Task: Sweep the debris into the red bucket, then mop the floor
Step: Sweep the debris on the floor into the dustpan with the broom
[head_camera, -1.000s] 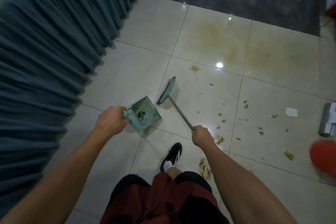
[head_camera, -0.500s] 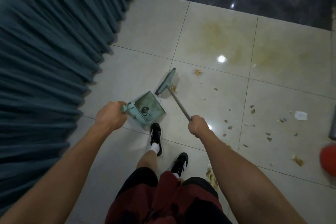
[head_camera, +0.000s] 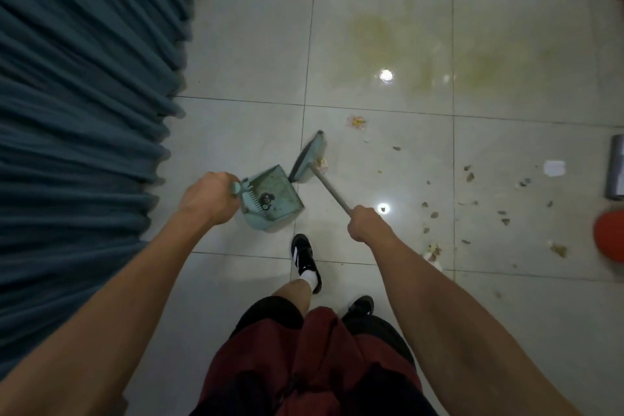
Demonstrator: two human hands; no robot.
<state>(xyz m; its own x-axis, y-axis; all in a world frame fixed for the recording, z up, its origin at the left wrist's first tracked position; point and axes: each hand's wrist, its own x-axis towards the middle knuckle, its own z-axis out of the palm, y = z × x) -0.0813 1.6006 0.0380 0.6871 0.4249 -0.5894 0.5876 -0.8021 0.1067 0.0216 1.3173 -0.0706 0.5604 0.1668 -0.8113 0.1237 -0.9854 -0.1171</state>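
Teal curtain (head_camera: 77,105) fills the side left of the dustpan, pleats hanging to the tiled floor (head_camera: 250,54). Yellowish stain (head_camera: 422,54) on the tiles beyond the dustpan, to its right. Red bucket (head_camera: 609,235) well right of the dustpan, cut off by the frame edge; grey object (head_camera: 616,165) just past it, too cropped to identify.

Dustpan (head_camera: 273,201) is teal, tilted, mouth facing the broom head; 1 dark bit sits inside near the comb teeth. Left hand (head_camera: 207,197) holds the dustpan handle, grip curled tight round it. Broom (head_camera: 309,160) head sits just beyond the dustpan mouth, right at its far corner; shaft runs back and right to the right hand (head_camera: 366,224), grip fisted round the shaft.

Debris (head_camera: 469,176) scattered on the tiles right of the dustpan, between it and the bucket. 1 yellow-red wrapper (head_camera: 356,120) beyond the broom head, another scrap touching the head's right side. 1 black shoe (head_camera: 304,258) on the floor just behind the dustpan.
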